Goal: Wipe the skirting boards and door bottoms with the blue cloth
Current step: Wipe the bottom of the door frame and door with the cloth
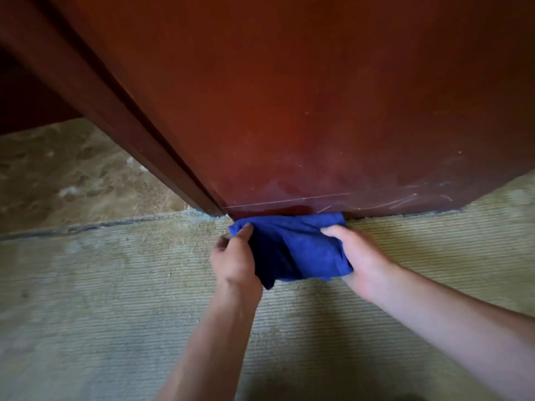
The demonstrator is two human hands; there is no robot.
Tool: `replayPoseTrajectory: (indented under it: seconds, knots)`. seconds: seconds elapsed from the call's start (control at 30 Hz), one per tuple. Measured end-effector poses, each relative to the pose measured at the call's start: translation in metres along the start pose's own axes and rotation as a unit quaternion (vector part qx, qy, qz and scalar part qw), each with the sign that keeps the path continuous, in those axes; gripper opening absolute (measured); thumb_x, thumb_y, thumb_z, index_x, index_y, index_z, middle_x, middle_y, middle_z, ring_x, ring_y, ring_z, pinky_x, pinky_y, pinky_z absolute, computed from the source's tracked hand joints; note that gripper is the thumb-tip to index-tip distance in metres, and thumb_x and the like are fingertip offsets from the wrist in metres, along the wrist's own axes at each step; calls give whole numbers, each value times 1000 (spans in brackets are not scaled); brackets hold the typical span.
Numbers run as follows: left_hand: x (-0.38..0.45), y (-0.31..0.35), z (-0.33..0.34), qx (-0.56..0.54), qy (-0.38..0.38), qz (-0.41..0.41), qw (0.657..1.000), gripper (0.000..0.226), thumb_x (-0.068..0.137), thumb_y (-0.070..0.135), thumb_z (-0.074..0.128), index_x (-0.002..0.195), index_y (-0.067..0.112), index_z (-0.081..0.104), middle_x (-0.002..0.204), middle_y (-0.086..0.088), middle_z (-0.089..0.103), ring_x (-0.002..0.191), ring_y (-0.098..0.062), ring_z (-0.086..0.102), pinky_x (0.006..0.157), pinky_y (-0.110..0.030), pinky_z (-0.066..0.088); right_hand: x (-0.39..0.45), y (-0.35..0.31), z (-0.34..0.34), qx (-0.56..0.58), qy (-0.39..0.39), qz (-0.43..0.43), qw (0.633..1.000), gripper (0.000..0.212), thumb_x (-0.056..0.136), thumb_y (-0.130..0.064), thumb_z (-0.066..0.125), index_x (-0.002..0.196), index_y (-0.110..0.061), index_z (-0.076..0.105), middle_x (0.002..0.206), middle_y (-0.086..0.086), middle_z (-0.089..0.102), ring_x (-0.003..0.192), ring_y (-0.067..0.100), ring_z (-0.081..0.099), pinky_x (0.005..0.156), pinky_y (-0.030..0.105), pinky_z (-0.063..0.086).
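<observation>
The blue cloth (292, 244) is bunched up on the floor, its far edge pressed against the bottom of the reddish-brown wooden door (318, 125). My left hand (234, 256) pinches the cloth's left end between thumb and fingers. My right hand (359, 256) grips its right end with fingers curled over the fabric. The door's lowest strip bears a clear film with scratches and a thin pale line across it.
The dark door frame (115, 120) runs diagonally at the left, meeting the floor beside the cloth. A ribbed greenish carpet (144, 299) covers the near floor. A mottled brown floor (58, 175) lies beyond a seam at the left.
</observation>
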State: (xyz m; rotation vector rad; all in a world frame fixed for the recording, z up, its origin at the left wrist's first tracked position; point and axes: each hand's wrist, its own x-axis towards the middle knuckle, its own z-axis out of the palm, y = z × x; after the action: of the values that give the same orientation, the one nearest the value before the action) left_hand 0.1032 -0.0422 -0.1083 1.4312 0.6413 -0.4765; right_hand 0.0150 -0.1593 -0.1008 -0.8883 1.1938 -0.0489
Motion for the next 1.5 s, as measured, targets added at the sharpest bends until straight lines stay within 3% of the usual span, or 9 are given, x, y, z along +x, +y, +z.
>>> replayPoseTrajectory:
  seconds: [0.2, 0.33, 0.53, 0.63, 0.87, 1.07, 1.17, 1.33, 1.5]
  knots:
    - [-25, 44, -15, -43, -72, 149, 985, 45, 73, 41, 69, 108, 17, 56, 101, -17, 58, 86, -29, 60, 61, -32, 47, -43, -29, 17, 104, -39, -124, 986, 22, 85, -16, 65, 97, 2, 64, 70, 11, 60, 47, 18, 55, 38, 20, 38]
    - [-18, 29, -14, 85, -70, 67, 992, 51, 94, 45, 52, 124, 4, 54, 82, -20, 51, 39, -20, 48, 34, -16, 32, -47, -27, 15, 56, -13, -177, 982, 16, 84, -19, 66, 98, -11, 65, 92, 3, 71, 80, 15, 67, 70, 28, 55]
    - [-22, 13, 0, 143, -97, -91, 981, 37, 103, 30, 43, 124, 2, 55, 79, -11, 73, 77, -25, 61, 64, -38, 49, -8, -8, -11, -36, 68, -75, 994, 32, 86, -21, 64, 115, -9, 62, 97, 8, 65, 84, 24, 62, 68, 29, 48]
    - [-47, 26, 15, 133, -115, -76, 981, 45, 101, 30, 48, 137, 4, 54, 123, -16, 65, 89, -27, 66, 72, -36, 52, -13, -19, -22, 19, 88, -36, 995, 39, 82, -25, 66, 115, -5, 60, 96, 14, 66, 81, 28, 65, 64, 32, 53]
    - [-100, 83, 8, 77, -166, 97, 978, 48, 101, 36, 44, 70, 18, 77, 62, 11, 72, 52, -5, 69, 38, -17, 48, -77, -69, -5, 97, 88, -292, 947, 28, 72, -36, 61, 85, -11, 61, 75, -2, 63, 73, 19, 61, 78, 43, 55]
    - [-67, 48, 19, 92, -68, 127, 985, 21, 91, 33, 64, 105, 18, 56, 93, -10, 65, 74, -30, 62, 34, -23, 41, -60, -46, -12, 14, 108, -305, 946, 20, 89, -26, 61, 96, -8, 56, 91, 6, 67, 82, 14, 60, 80, 27, 44]
    - [-41, 24, 22, 88, -86, -6, 992, 60, 77, 38, 70, 123, 3, 55, 122, -21, 67, 99, -42, 67, 60, -52, 58, -33, -30, -17, -47, 118, -253, 959, 25, 88, -27, 62, 103, -8, 57, 105, 12, 68, 101, 28, 62, 92, 38, 47]
    - [-37, 8, 39, 97, -85, -43, 991, 29, 94, 30, 60, 116, 10, 57, 106, -13, 64, 81, -24, 64, 45, -27, 54, -10, -26, -44, 20, 133, -89, 987, 38, 82, -29, 66, 116, -11, 60, 117, 14, 66, 105, 31, 64, 95, 47, 52]
    - [-73, 13, 51, 30, -163, 75, 983, 58, 77, 41, 71, 121, 6, 61, 126, -20, 66, 114, -41, 64, 89, -55, 49, -38, -60, -64, 101, 204, -321, 919, 14, 75, -26, 63, 70, -19, 52, 68, -9, 54, 69, 13, 51, 75, 36, 46]
